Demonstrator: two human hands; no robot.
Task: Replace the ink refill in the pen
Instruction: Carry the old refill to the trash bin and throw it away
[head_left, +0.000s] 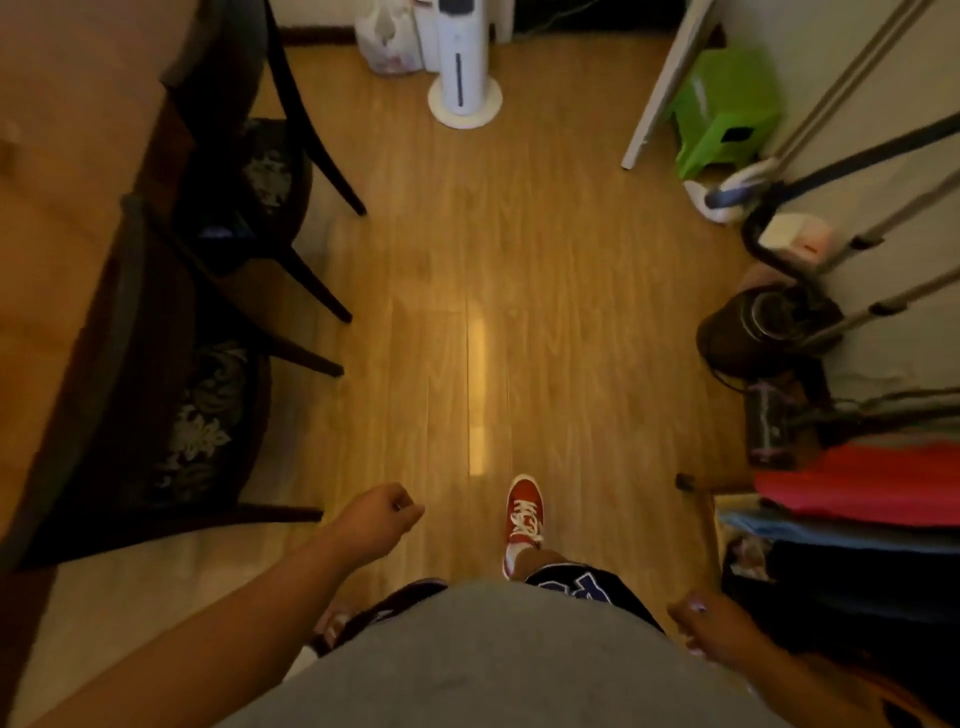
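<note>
No pen or ink refill shows in this view. I look down at a wooden floor while standing. My left hand (379, 517) hangs out in front at the lower middle, its fingers curled into a loose fist with nothing visible in it. At the lower right, my right hand (711, 621) is by my hip, fingers curled inward, and nothing shows in it either. A red sneaker (523, 514) on my foot is set forward on the floor between the two hands.
A wooden table (57, 171) runs along the left with two dark chairs (249, 176) tucked beside it. A white tower fan (464, 67) stands at the far middle. A green stool (724, 104), a drying rack (852, 239) and folded clothes (857, 493) crowd the right side.
</note>
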